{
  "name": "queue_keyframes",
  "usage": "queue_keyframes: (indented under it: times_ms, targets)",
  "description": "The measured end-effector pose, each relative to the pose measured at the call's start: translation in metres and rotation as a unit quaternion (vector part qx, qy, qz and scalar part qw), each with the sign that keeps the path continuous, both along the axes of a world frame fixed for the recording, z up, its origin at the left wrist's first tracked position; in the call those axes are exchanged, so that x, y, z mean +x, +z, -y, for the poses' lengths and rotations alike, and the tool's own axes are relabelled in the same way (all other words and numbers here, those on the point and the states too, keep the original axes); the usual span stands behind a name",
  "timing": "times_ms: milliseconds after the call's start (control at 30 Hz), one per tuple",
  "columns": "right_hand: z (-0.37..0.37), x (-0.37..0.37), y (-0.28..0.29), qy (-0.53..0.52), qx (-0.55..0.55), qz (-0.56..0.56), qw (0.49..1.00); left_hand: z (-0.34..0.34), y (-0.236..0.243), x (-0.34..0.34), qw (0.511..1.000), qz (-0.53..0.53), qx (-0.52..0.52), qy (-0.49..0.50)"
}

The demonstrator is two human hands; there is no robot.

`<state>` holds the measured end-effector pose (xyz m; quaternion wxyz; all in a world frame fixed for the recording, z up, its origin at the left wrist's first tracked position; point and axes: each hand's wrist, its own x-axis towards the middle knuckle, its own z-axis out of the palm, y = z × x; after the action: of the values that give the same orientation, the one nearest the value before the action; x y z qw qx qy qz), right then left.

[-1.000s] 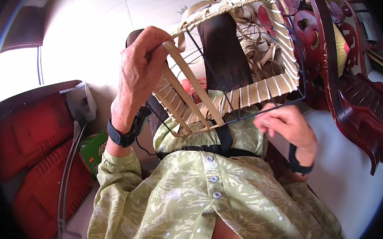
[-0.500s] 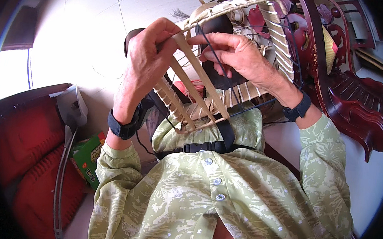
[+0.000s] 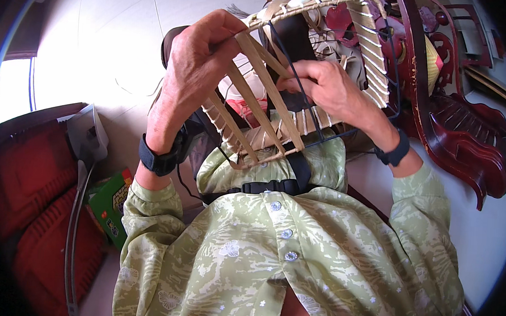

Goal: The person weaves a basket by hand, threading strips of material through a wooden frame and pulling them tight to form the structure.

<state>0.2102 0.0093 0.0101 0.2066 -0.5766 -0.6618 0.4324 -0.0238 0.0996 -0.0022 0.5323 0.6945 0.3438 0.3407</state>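
A rectangular basket frame [image 3: 368, 47] of dark rods, its rim and some sides wrapped in tan and white strips, is tilted over my lap. Several flat tan strips [image 3: 272, 99] cross its near-left side. At the upper corner, my left hand [image 3: 196, 66] is closed on the rim and the strip folded round it. Inside the frame, my right hand [image 3: 332, 92] pinches a loose length of tan strip [image 3: 269, 59] running down from that corner. A dark rod passes in front of its fingers. My left fingertips are partly hidden behind the rim.
A carved dark-red wooden chair [image 3: 420, 81] stands close on the right. At the left are a red cushioned seat [image 3: 43, 233], a green box [image 3: 110, 208] and a grey strap-like piece [image 3: 73, 234]. Loose strips lie on the floor [image 3: 117, 25] beyond the frame.
My right hand has moved down and right from the upper corner, drawing the strip through the frame's inside. My left hand stays at the corner, slightly higher in view.
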Motion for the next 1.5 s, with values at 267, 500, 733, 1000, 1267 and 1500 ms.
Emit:
queue_keyframes:
  times_ms: [267,500,733,1000,1267,1500]
  targets:
    - [0.047,0.005,0.018,0.054,0.28,0.243,0.927,-0.001,-0.001,0.003,0.999,-0.024,0.01,0.031]
    - [0.055,0.004,0.016,-0.009,0.288,0.171,0.942,-0.004,-0.013,-0.003,0.999,-0.031,-0.018,0.023]
    - [0.055,0.009,0.008,0.111,0.096,0.208,0.967,-0.006,-0.019,-0.01,1.0,0.001,0.002,0.004]
    - [0.055,0.017,0.001,0.199,0.055,0.21,0.956,0.074,0.016,-0.011,0.894,-0.117,0.372,0.222]
    - [0.044,0.013,0.012,0.224,-0.008,0.144,0.964,0.146,0.021,-0.001,0.966,-0.063,-0.251,-0.009]
    - [0.05,0.019,0.001,0.234,0.008,0.114,0.966,0.129,0.024,0.017,0.908,-0.047,-0.405,-0.094]
